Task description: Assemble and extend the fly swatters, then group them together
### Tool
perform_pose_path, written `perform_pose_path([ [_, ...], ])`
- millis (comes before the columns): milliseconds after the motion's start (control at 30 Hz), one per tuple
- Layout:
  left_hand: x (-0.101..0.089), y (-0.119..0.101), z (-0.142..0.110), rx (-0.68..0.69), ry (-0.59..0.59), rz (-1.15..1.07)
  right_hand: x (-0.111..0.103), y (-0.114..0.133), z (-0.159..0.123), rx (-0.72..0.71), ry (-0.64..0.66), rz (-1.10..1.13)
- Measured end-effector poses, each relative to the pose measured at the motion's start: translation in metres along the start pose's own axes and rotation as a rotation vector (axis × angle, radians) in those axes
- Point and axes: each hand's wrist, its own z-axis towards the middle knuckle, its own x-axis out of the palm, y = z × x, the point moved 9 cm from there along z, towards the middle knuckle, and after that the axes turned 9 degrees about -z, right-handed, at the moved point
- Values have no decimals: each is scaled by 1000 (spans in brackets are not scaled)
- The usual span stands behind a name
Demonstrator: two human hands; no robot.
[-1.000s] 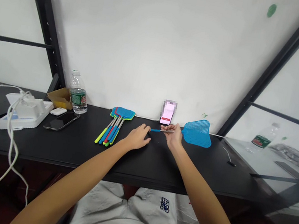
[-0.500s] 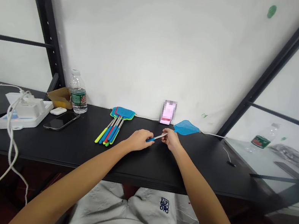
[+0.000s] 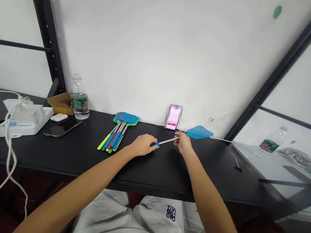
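Observation:
Between my two hands lies a blue fly swatter [image 3: 200, 132] with a metal telescopic shaft, slanting up to the right above the black table. My left hand [image 3: 144, 145] is closed around its blue handle. The fingers of my right hand [image 3: 182, 142] pinch the shaft close to the mesh head, which sticks out to the right. To the left of my left hand, a pile of fly swatters [image 3: 126, 118] lies on the table, heads toward the wall, with blue, red and yellow-green handles fanned toward me.
A phone with a lit screen [image 3: 173, 117] leans against the wall. On the left are a water bottle [image 3: 80, 101], a cardboard box [image 3: 62, 103], a dark phone [image 3: 62, 127], a white case [image 3: 59, 117] and a power strip [image 3: 22, 121] with cables. A short cable [image 3: 239, 169] lies on the right.
My right hand has moved to the right with the swatter's head, and more metal shaft shows between my hands. My left hand stays on the handle.

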Motion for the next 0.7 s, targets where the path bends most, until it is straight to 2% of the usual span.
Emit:
perform_pose_path([
  [133,-2,12,-1,-70,9,52,-19,6,6,3,-73,55],
  [233,-7,28,-2,-178,-21,127,-41,9,11,-8,-152,51],
  [300,-11,39,-4,-258,-47,179,-48,9,14,-8,-148,24],
  [500,-18,65,-9,-442,-83,254,-37,7,17,-27,-20,-55],
  [600,-19,74,-13,-511,-69,258,-33,8,16,-28,-14,-42],
  [700,-19,75,-14,-525,-60,248,-34,9,16,-28,-22,-19],
])
